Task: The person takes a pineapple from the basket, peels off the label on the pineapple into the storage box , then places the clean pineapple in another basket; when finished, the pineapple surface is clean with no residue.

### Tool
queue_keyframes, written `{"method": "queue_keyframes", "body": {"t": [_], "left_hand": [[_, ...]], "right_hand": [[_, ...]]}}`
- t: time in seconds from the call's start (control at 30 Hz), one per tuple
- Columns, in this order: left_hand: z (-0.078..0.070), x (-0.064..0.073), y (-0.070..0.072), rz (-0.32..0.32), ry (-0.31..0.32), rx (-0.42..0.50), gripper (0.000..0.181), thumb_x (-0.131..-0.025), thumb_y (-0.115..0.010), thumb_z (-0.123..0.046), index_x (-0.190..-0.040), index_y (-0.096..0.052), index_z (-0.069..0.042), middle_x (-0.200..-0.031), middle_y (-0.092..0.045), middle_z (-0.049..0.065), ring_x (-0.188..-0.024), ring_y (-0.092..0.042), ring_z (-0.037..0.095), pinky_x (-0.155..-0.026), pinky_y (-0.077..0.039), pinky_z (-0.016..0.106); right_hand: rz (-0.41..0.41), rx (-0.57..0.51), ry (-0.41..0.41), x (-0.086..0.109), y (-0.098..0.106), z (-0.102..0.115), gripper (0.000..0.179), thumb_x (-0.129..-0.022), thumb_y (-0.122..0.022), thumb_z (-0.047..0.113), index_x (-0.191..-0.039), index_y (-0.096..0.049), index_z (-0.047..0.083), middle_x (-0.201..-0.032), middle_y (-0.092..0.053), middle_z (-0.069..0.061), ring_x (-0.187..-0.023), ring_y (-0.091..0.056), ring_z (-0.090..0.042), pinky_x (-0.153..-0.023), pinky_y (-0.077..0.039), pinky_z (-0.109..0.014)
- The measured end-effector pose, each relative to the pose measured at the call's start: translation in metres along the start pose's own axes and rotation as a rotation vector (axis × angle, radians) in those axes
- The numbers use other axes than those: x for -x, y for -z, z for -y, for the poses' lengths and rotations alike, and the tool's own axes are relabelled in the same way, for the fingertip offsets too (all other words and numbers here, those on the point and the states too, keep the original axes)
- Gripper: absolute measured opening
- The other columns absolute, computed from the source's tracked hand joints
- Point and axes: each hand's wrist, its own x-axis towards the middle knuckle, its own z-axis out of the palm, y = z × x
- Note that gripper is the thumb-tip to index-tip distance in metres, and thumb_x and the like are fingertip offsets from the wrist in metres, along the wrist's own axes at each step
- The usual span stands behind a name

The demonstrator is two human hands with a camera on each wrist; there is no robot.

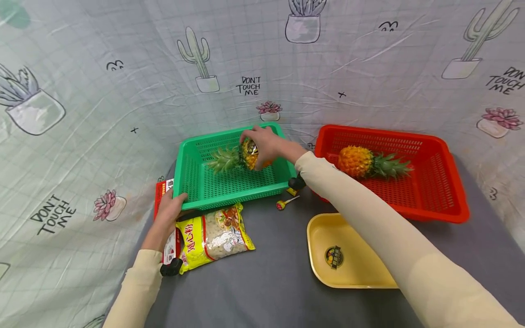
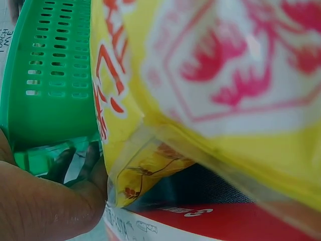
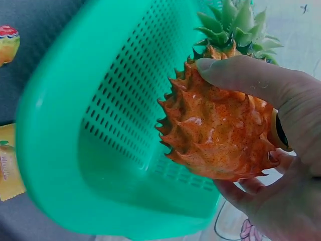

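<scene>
Gripping a pineapple (image 3: 215, 130) in the right hand (image 1: 268, 142), curled round the fat body, with the thumb just below the leafy crown. Holding it within the walls of the green basket (image 1: 235, 197), crown pointing to the left; hard to tell whether raised or touching the basket's bottom. Holding the near left corner of that same basket with the left hand (image 1: 169, 209), well apart from the right.

Visible up close from the right wrist: spiny orange skin, shown from above mostly behind the hand. Visible from the head: a round dark label (image 1: 250, 148) on the fruit, cut down to a dark edge at the wrist. Visible from the left wrist: fingers beyond the thumb, low by the basket's wall, and a noodle bag (image 1: 217, 234) overlapping a red-and-white box (image 1: 159, 196).

Lying in the red basket (image 1: 457, 182), to the right: a second pineapple (image 1: 356, 161), crown pointing right. Set nearer on the counter (image 1: 266, 273): a yellow tray (image 1: 352, 275), partly behind the right sleeve (image 1: 369, 209), with a round sticker (image 1: 334, 257) inside. Lying between the baskets: a lollipop (image 1: 280, 205) and a small yellow packet (image 3: 7, 170).
</scene>
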Motion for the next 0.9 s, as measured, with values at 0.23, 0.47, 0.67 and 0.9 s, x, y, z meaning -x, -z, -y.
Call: {"method": "queue_keyframes", "body": {"t": [0.23, 0.47, 0.67, 0.9], "left_hand": [[-0.002, -0.002, 0.002, 0.019, -0.009, -0.001, 0.066, -0.108, -0.045, -0.016, -0.166, -0.020, 0.002, -0.160, -0.032, 0.028, -0.132, -0.045, 0.037, -0.110, -0.042, 0.050], [-0.004, -0.001, 0.003, 0.033, -0.006, 0.012, 0.067, -0.110, -0.044, -0.018, -0.168, -0.016, 0.001, -0.162, -0.030, 0.029, -0.137, -0.043, 0.040, -0.114, -0.040, 0.054], [-0.001, 0.001, 0.002, 0.030, 0.008, 0.024, 0.067, -0.109, -0.045, -0.016, -0.167, -0.017, 0.002, -0.163, -0.029, 0.030, -0.137, -0.044, 0.042, -0.113, -0.041, 0.055], [-0.001, 0.000, 0.001, 0.008, 0.002, 0.026, 0.067, -0.107, -0.046, -0.015, -0.166, -0.021, 0.002, -0.160, -0.032, 0.029, -0.133, -0.047, 0.040, -0.110, -0.044, 0.051]], "right_hand": [[-0.029, -0.037, 0.069, 0.020, 0.013, 0.008, 0.083, -0.075, -0.099, 0.024, -0.144, -0.054, 0.017, -0.143, -0.045, -0.016, -0.132, -0.044, -0.034, -0.112, -0.027, -0.054], [-0.033, -0.145, 0.091, 0.038, 0.026, 0.010, 0.082, -0.072, -0.099, 0.016, -0.141, -0.055, 0.015, -0.144, -0.042, -0.019, -0.134, -0.044, -0.037, -0.099, -0.049, -0.052], [-0.025, -0.137, 0.093, 0.054, 0.037, 0.012, 0.082, -0.071, -0.099, 0.017, -0.141, -0.056, 0.017, -0.144, -0.044, -0.017, -0.131, -0.046, -0.036, -0.099, -0.048, -0.054], [-0.031, -0.135, 0.129, 0.077, 0.043, 0.017, 0.081, -0.072, -0.099, 0.019, -0.140, -0.056, 0.015, -0.141, -0.049, -0.016, -0.128, -0.046, -0.033, -0.100, -0.042, -0.052]]}}
